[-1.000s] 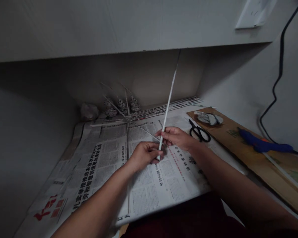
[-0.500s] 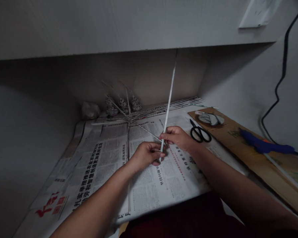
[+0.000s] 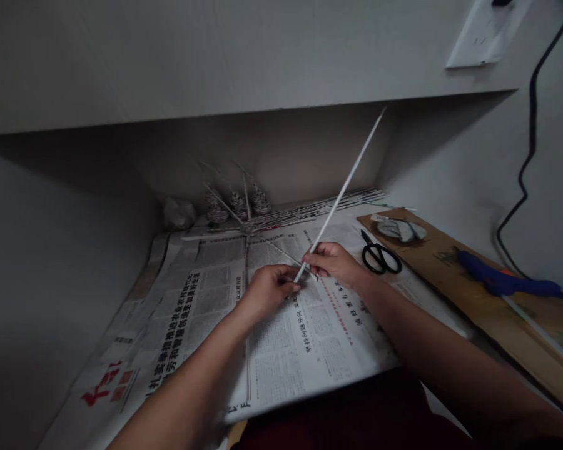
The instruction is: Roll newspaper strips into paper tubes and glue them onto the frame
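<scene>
A long thin rolled-paper stick [image 3: 347, 181] slants up to the right from between my hands. My right hand [image 3: 333, 261] pinches it a little above its lower end. At that lower end, the fingers of my left hand [image 3: 269, 287] are closed on the stick. Beneath my hands lies a star-shaped frame of crossed paper sticks [image 3: 249, 230], one spoke of which runs to my right fingers; whether they touch it I cannot tell.
Newspaper [image 3: 216, 312] covers the table. Black scissors [image 3: 380, 256] lie right of my hands, beside a cardboard sheet [image 3: 443, 265] with a blue glue gun [image 3: 502, 278]. Behind are a bundle of paper sticks [image 3: 319, 206] and small woven pieces [image 3: 237, 203]. A low panel [image 3: 244, 62] overhangs the back.
The stick's upper end has swung to the right, from nearly upright to a clear slant. Its lower end has shifted slightly left and up with my left hand.
</scene>
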Action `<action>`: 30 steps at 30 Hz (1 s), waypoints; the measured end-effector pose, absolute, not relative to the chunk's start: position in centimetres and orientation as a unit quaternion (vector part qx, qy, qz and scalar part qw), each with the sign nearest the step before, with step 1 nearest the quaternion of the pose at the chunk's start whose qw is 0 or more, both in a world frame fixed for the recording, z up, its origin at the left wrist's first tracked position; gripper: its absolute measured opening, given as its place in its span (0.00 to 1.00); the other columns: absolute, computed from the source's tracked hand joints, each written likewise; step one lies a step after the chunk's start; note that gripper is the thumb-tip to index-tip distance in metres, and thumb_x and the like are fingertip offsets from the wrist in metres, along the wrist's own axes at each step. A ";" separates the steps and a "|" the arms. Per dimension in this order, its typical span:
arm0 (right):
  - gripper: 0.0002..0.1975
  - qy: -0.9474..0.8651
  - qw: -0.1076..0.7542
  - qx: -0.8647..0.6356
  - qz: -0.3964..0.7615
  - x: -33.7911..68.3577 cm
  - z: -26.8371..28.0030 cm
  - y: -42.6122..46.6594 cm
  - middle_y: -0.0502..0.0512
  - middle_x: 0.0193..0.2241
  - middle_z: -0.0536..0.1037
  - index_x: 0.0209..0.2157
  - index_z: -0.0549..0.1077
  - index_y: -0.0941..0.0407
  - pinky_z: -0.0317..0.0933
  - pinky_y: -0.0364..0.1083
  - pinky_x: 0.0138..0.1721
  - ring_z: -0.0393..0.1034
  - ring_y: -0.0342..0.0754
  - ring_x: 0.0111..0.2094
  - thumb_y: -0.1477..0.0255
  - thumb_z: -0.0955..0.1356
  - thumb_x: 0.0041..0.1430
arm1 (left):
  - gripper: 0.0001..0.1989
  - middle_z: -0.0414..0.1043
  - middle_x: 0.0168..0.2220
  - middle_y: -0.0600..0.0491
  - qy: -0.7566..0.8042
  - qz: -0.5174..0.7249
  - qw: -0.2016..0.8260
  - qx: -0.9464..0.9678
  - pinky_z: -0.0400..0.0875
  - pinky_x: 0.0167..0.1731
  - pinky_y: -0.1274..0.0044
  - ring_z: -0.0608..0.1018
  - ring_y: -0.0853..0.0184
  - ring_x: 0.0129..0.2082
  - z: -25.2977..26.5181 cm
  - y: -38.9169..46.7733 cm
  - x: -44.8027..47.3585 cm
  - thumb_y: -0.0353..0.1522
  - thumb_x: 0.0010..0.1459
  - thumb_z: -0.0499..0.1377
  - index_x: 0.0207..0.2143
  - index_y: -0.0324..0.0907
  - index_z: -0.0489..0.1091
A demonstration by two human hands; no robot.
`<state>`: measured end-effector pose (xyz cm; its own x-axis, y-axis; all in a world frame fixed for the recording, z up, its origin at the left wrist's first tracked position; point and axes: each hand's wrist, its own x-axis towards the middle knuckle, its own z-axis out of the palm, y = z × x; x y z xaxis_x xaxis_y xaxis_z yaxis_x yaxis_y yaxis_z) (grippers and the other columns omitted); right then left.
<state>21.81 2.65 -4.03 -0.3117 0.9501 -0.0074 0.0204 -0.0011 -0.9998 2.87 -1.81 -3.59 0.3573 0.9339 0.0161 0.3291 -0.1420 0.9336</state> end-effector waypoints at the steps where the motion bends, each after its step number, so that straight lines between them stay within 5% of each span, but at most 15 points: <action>1: 0.18 -0.574 0.413 -0.424 0.566 21.6 -4.0 2.6 0.46 0.15 0.69 0.27 0.70 0.60 0.47 0.38 0.14 0.55 0.36 0.13 0.59 0.73 0.44 | 0.14 0.77 0.31 0.49 0.462 0.333 0.443 0.692 0.68 0.28 0.79 0.75 0.68 0.28 -3.6 -1.7 2.6 0.30 0.47 0.62 0.40 0.39 0.75; 7: 0.19 -0.632 0.365 -0.354 0.584 20.9 -2.4 1.5 0.48 0.19 0.72 0.39 0.74 0.60 0.52 0.38 0.18 0.62 0.37 0.18 0.62 0.72 0.49 | 0.18 0.78 0.31 0.50 0.490 0.334 0.394 0.702 0.67 0.32 0.78 0.77 0.64 0.31 -2.9 -2.5 0.5 0.30 0.46 0.63 0.42 0.42 0.75; 13: 0.17 -0.620 0.351 -0.346 0.611 18.2 -1.4 -0.6 0.51 0.23 0.73 0.34 0.76 0.60 0.54 0.38 0.16 0.68 0.41 0.23 0.61 0.72 0.47 | 0.22 0.77 0.31 0.50 0.541 0.348 0.370 0.670 0.66 0.34 0.77 0.77 0.64 0.32 -1.0 -5.1 -3.1 0.30 0.44 0.64 0.45 0.41 0.73; 19: 0.15 -0.565 0.367 -0.366 0.642 14.0 -1.7 -3.4 0.54 0.26 0.75 0.35 0.77 0.58 0.55 0.38 0.16 0.69 0.42 0.24 0.63 0.73 0.46 | 0.16 0.76 0.29 0.52 0.574 0.428 0.358 0.599 0.65 0.30 0.79 0.74 0.67 0.29 -0.7 -7.6 -7.6 0.33 0.38 0.68 0.34 0.40 0.76; 30: 0.16 -0.537 0.495 -0.363 0.578 9.6 -2.1 -7.1 0.54 0.26 0.76 0.38 0.78 0.54 0.57 0.42 0.17 0.68 0.44 0.23 0.61 0.72 0.47 | 0.08 0.73 0.25 0.57 0.434 0.664 0.581 0.182 0.70 0.21 0.88 0.76 0.76 0.24 -1.7 -8.2 -7.6 0.26 0.45 0.67 0.28 0.38 0.71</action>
<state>9.58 -7.09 -2.07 -0.2458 0.9627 0.1129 -0.1825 0.0684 -0.9808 -7.58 -8.15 -1.69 -0.2576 0.9297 -0.2633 -0.6137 0.0531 0.7877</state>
